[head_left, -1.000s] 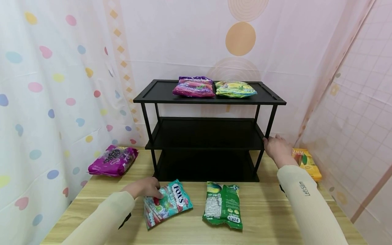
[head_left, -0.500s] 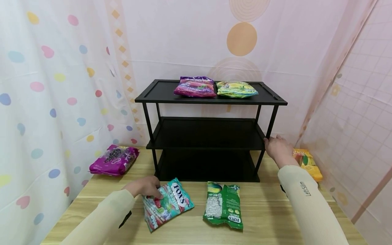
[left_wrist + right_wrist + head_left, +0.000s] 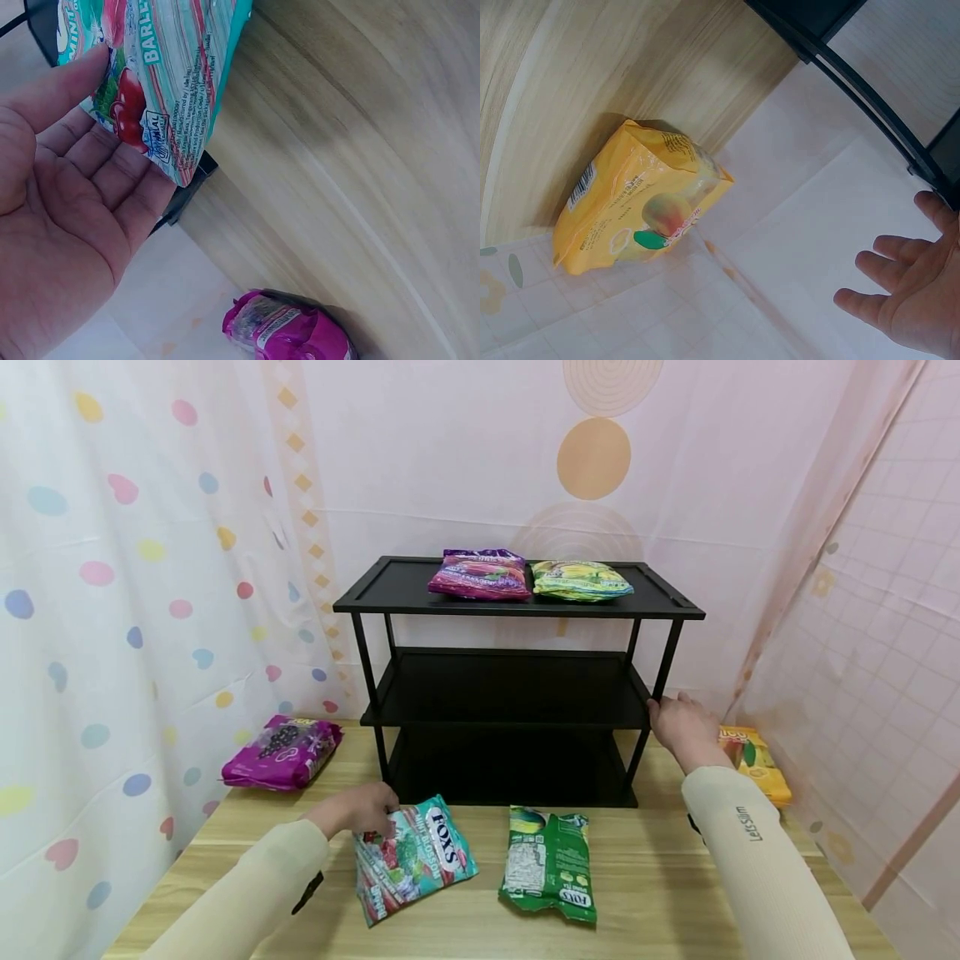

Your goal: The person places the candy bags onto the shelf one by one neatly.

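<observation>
In the head view, my left hand [image 3: 362, 810] pinches the upper left edge of a teal Fox's candy bag [image 3: 416, 858]. Seen from the left wrist, the thumb [image 3: 79, 79] lies on the printed front of the candy bag [image 3: 169, 82], and the fingers reach behind it. A green Fox's candy bag [image 3: 549, 865] lies on the table to its right. At the right side of a black three-tier shelf [image 3: 510, 685], my right hand [image 3: 686, 731] touches the post by the middle tier. The right wrist view shows its fingers [image 3: 885, 270] spread and loosely extended.
On the top tier lie a purple-pink candy bag [image 3: 482, 575] and a yellow-green one [image 3: 581, 580]. A magenta grape bag [image 3: 282, 753] rests at the table's left, a yellow mango bag [image 3: 753, 764] at its right. Patterned curtains [image 3: 465, 460] hang behind and on both sides.
My left hand has shifted slightly up toward the teal candy bag's edge, uncovering more of its front. The right hand keeps its place at the shelf post.
</observation>
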Motion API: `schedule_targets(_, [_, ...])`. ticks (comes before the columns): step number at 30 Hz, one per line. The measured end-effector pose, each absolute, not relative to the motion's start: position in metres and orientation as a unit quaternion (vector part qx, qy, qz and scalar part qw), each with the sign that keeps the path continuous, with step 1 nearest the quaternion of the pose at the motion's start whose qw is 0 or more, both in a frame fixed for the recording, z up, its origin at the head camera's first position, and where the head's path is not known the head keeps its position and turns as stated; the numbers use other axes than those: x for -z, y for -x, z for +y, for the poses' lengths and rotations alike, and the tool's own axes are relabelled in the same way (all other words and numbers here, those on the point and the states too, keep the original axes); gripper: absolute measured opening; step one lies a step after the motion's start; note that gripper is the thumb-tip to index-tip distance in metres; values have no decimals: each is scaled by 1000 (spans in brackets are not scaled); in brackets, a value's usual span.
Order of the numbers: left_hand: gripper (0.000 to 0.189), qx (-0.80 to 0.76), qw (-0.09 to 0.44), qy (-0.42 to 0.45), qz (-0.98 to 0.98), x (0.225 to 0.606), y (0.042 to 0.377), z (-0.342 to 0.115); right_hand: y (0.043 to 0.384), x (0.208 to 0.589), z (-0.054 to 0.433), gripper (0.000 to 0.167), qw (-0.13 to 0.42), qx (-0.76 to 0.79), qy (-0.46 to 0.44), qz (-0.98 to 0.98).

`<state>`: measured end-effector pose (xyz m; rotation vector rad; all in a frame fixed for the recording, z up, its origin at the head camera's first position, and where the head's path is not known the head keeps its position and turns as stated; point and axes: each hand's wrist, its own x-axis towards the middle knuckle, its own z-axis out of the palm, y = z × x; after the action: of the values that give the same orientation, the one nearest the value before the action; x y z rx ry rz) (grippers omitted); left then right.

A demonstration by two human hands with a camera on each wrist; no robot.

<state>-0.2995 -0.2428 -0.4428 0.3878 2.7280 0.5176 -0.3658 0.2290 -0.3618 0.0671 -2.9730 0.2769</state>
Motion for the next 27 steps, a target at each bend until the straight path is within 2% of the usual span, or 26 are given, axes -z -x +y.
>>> schedule_targets(15, [13,-187,153,-188,952,440,304,-246,365,362,228,52,85,-91,-20,-992])
schedule_targets(27, [12,-249,185,-234,921,426,304,-243,365,362,228,52,81,-97,-17,-992])
